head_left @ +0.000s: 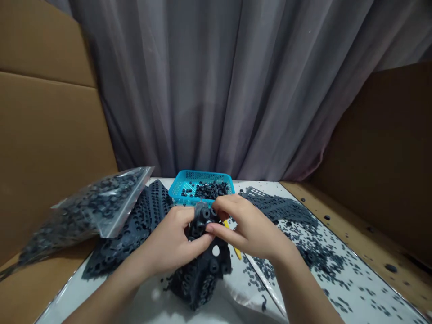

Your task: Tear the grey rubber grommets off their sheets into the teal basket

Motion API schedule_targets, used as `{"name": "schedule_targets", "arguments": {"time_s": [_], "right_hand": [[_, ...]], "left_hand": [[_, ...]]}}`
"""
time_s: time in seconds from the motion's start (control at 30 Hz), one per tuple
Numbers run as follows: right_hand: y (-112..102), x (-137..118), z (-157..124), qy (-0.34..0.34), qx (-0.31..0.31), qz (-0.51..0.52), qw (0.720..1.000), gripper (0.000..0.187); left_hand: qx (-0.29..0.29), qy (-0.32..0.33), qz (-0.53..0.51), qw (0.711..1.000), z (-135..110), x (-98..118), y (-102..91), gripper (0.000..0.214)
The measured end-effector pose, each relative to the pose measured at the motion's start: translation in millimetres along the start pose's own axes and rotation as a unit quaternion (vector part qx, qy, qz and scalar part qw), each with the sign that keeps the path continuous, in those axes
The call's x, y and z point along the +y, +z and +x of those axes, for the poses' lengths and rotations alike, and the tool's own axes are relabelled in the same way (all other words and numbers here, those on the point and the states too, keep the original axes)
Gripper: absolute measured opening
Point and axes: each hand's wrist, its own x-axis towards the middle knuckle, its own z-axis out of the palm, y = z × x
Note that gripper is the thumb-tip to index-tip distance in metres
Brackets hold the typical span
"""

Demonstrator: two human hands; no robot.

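From here I see the left hand (170,243) with its fingers closed around the dark sheet (199,279), held bunched up in front of the blue basket (184,175). The right hand (249,225) has thumb and forefinger slightly parted at the sheet's round knobs (206,213); whether they pinch one, I can't tell. A yellow tool (238,253) lies just beside the sheet, and black bits (324,261) litter the table (367,274) to the right.
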Motion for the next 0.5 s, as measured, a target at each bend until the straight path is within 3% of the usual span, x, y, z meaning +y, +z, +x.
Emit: {"name": "schedule_targets", "arguments": {"time_s": [0.07, 0.17, 0.3, 0.4, 0.5], "right_hand": [[2.2, 1.6, 1.2, 0.007, -0.035, 0.06, 0.998, 0.029], [8.7, 6.1, 3.8, 0.0, -0.053, 0.138, 0.989, 0.034], [20.4, 14.7, 6.5, -0.006, -0.039, 0.194, 0.98, 0.038], [33.6, 22.0, 8.7, 0.025, -0.031, 0.282, 0.958, 0.04], [51.8, 31.9, 13.2, 0.064, -0.006, 0.445, 0.893, 0.04]], "left_hand": [[-0.029, 0.027, -0.018, 0.999, -1.3, -1.8, -1.4, 0.008], [-0.022, 0.03, -0.047, 0.998, -1.6, -9.4, -0.7, 0.006], [-0.005, -0.049, -0.185, 0.982, 3.5, -25.1, 10.9, 0.023], [0.019, -0.108, -0.352, 0.929, 9.4, -35.9, 26.5, 0.034], [0.065, -0.166, -0.491, 0.852, 13.2, -42.4, 37.6, 0.039]]}}
